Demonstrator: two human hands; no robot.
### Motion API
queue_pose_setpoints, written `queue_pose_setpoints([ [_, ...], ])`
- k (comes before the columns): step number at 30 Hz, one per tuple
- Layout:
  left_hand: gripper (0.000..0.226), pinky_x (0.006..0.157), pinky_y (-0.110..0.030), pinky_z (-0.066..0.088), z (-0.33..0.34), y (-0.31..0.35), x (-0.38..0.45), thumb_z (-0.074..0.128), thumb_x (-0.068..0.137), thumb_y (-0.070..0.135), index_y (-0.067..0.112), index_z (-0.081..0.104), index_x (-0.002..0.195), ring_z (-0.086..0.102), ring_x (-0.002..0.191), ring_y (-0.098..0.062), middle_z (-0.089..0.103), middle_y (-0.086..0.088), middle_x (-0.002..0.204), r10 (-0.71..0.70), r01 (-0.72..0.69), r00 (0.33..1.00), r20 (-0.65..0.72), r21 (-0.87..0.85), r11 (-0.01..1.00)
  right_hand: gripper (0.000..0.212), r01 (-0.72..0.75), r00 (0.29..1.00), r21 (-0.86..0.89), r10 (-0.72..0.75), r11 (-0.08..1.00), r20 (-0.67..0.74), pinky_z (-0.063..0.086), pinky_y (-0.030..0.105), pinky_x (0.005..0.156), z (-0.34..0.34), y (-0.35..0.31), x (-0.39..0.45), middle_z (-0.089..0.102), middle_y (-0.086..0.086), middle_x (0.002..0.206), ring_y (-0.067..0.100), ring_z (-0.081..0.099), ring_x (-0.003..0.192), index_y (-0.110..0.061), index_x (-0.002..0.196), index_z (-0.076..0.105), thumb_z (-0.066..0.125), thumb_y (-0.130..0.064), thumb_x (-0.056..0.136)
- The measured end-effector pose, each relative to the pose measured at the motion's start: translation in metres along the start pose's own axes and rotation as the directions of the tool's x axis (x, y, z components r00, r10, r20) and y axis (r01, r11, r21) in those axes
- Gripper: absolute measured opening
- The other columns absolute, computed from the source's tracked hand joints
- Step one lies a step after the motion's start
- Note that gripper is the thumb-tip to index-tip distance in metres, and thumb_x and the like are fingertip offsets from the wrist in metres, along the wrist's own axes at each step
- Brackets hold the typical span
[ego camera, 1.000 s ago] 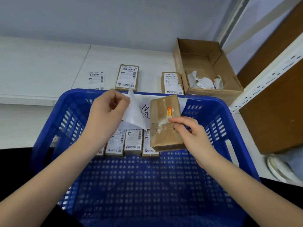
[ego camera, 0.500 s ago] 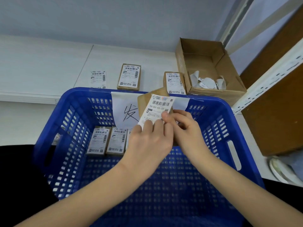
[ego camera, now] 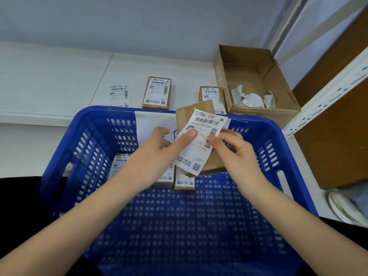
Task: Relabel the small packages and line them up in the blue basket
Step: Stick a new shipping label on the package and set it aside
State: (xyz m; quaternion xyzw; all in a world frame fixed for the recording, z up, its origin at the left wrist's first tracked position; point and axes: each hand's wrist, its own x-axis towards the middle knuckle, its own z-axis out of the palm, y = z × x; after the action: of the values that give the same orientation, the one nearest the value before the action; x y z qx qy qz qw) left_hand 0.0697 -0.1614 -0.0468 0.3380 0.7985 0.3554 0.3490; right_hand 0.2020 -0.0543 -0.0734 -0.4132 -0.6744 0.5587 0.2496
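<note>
Above the blue basket [ego camera: 99,116], my right hand [ego camera: 237,154] grips a small brown package [ego camera: 187,114] from its right side, thumb resting on the face. A white barcode label [ego camera: 201,144] lies slanted across that face, its lower end hanging past the package's edge. My left hand [ego camera: 157,154] reaches in from the left, and its straight index finger presses on the label's middle. Three labelled packages [ego camera: 184,181] stand in a row on the basket floor by the far wall, partly hidden behind my left hand.
On the white shelf behind the basket lie two labelled packages [ego camera: 157,92] [ego camera: 212,96] and a loose label [ego camera: 119,96]. An open cardboard box [ego camera: 249,62] holding peeled paper scraps sits at the right. A handwritten white sheet [ego camera: 153,122] hangs on the basket's far wall.
My left hand brought the label from the left onto the package in my right hand. It has since slid back to the left, leaving the index finger pressing on the label.
</note>
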Motion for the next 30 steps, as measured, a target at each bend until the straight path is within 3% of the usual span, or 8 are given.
queue_pose_setpoints([
  [5, 0.038, 0.062, -0.012, 0.041, -0.007, -0.007, 0.019, 0.061, 0.087, 0.045, 0.011, 0.069, 0.103, 0.063, 0.066, 0.008, 0.073, 0.012, 0.08, -0.078, 0.074, 0.997, -0.004, -0.267, 0.961, 0.011, 0.073, 0.996, -0.006, -0.072, 0.997, 0.046, 0.047, 0.008, 0.082, -0.004, -0.001, -0.002, 0.051, -0.013, 0.124, -0.014, 0.053, 0.097, -0.03, 0.092, 0.07, 0.063, -0.024, 0.088],
  [10, 0.03, 0.076, -0.021, 0.049, -0.013, -0.007, 0.025, 0.072, 0.081, 0.035, 0.007, 0.073, 0.093, 0.068, 0.072, -0.002, 0.074, 0.004, 0.079, -0.131, 0.135, 0.991, 0.036, -0.348, 0.928, 0.02, 0.139, 0.981, -0.029, -0.134, 0.99, 0.141, 0.036, -0.003, 0.085, -0.009, 0.0, -0.003, 0.044, -0.014, 0.134, -0.013, 0.041, 0.118, -0.033, 0.092, 0.07, 0.061, -0.016, 0.089],
  [13, 0.023, 0.091, -0.032, 0.051, -0.021, -0.007, 0.026, 0.074, 0.078, 0.03, 0.011, 0.075, 0.09, 0.071, 0.088, -0.017, 0.076, -0.002, 0.087, -0.133, 0.159, 0.987, 0.093, -0.379, 0.911, 0.031, 0.249, 0.954, -0.122, -0.221, 0.961, 0.204, 0.039, 0.004, 0.089, -0.013, 0.002, -0.004, 0.037, -0.013, 0.14, -0.015, 0.037, 0.12, -0.033, 0.1, 0.069, 0.058, -0.007, 0.089],
  [19, 0.038, 0.086, -0.03, 0.054, -0.03, -0.004, 0.022, 0.073, 0.066, 0.031, 0.006, 0.075, 0.094, 0.072, 0.089, -0.02, 0.075, -0.008, 0.092, -0.075, 0.145, 0.982, 0.175, -0.432, 0.89, 0.04, 0.444, 0.894, -0.38, -0.371, 0.811, 0.253, 0.035, 0.003, 0.093, -0.024, 0.009, 0.001, 0.027, -0.012, 0.148, -0.009, 0.042, 0.114, -0.045, 0.104, 0.063, 0.068, -0.011, 0.082],
  [22, 0.037, 0.086, -0.031, 0.053, -0.039, -0.005, 0.019, 0.074, 0.062, 0.033, 0.009, 0.076, 0.089, 0.071, 0.088, -0.019, 0.076, -0.005, 0.089, -0.078, 0.129, 0.985, 0.153, -0.362, 0.923, 0.032, 0.403, 0.915, -0.417, -0.357, 0.815, 0.187, 0.037, 0.008, 0.095, -0.03, 0.015, 0.005, 0.027, -0.009, 0.149, -0.005, 0.037, 0.117, -0.045, 0.103, 0.061, 0.07, -0.023, 0.083],
  [25, 0.032, 0.085, -0.032, 0.051, -0.053, -0.009, 0.013, 0.074, 0.06, 0.036, 0.013, 0.077, 0.082, 0.071, 0.083, -0.019, 0.076, -0.003, 0.087, -0.076, 0.117, 0.988, 0.137, -0.314, 0.942, 0.03, 0.298, 0.954, -0.359, -0.289, 0.885, 0.079, 0.036, 0.023, 0.103, -0.042, 0.016, 0.011, 0.029, -0.014, 0.141, -0.008, 0.024, 0.124, -0.047, 0.099, 0.059, 0.067, -0.022, 0.085],
  [28, 0.041, 0.088, -0.033, 0.049, -0.054, -0.01, 0.007, 0.071, 0.059, 0.042, 0.011, 0.072, 0.086, 0.07, 0.085, -0.021, 0.075, -0.003, 0.086, -0.07, 0.1, 0.991, 0.113, -0.284, 0.953, 0.034, 0.246, 0.969, -0.238, -0.247, 0.939, 0.026, 0.038, 0.038, 0.109, -0.045, 0.015, 0.009, 0.034, -0.015, 0.139, 0.005, 0.034, 0.132, -0.047, 0.107, 0.059, 0.065, -0.021, 0.086],
  [30, 0.04, 0.092, -0.036, 0.048, -0.05, -0.01, 0.004, 0.07, 0.057, 0.046, 0.017, 0.069, 0.084, 0.069, 0.087, -0.021, 0.075, -0.002, 0.086, -0.067, 0.095, 0.992, 0.107, -0.285, 0.954, 0.043, 0.243, 0.97, -0.188, -0.238, 0.952, 0.047, 0.038, 0.04, 0.109, -0.039, 0.015, 0.004, 0.037, -0.014, 0.138, 0.007, 0.037, 0.131, -0.05, 0.117, 0.053, 0.065, -0.024, 0.086],
])
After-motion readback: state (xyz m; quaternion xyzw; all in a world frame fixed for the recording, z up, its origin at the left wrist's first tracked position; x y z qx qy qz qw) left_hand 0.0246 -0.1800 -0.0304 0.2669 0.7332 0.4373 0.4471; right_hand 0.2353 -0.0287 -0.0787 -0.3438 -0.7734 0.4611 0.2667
